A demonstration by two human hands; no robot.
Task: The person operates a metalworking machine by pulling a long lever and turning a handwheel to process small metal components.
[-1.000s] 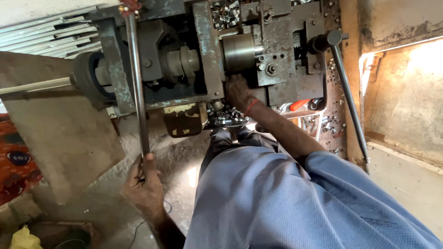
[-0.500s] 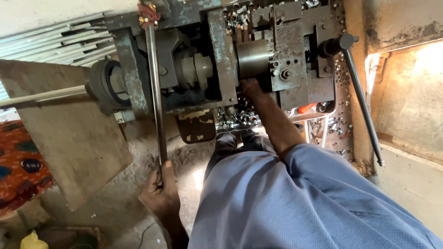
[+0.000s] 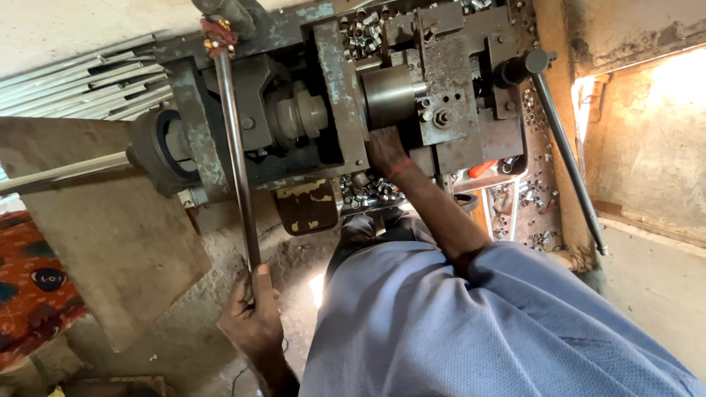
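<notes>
Head view, looking down over a blue shirt (image 3: 471, 331) at a grimy metal machine (image 3: 331, 110). Left hand (image 3: 254, 316) sits low, fingers wrapped tight around the bottom end of a long steel lever (image 3: 235, 162), thumb up along the shaft. Lever runs up, leaning slightly left, to a pivot bound with red cord (image 3: 215, 33) at the machine's top edge. Right hand (image 3: 386, 151) reaches forward to the machine's middle, just below a smooth steel cylinder (image 3: 387, 95); fingers pressed against the metal there, but whether they pinch anything cannot be told, the tips being hidden. A red thread circles the right wrist.

Beneath the right hand, a heap of small metal rings (image 3: 364, 191) lies on a ledge; more rings are scattered on the tray (image 3: 533, 198) to the right. A second lever (image 3: 566, 154), dark and thin, slants down from a knob at the machine's upper right. A flat grey board (image 3: 103, 235) leans at left, with a thin rod (image 3: 62, 170) crossing over it into a round collar. Patterned red cloth (image 3: 33, 287) shows at far left. Sunlit wall (image 3: 662, 132) at right.
</notes>
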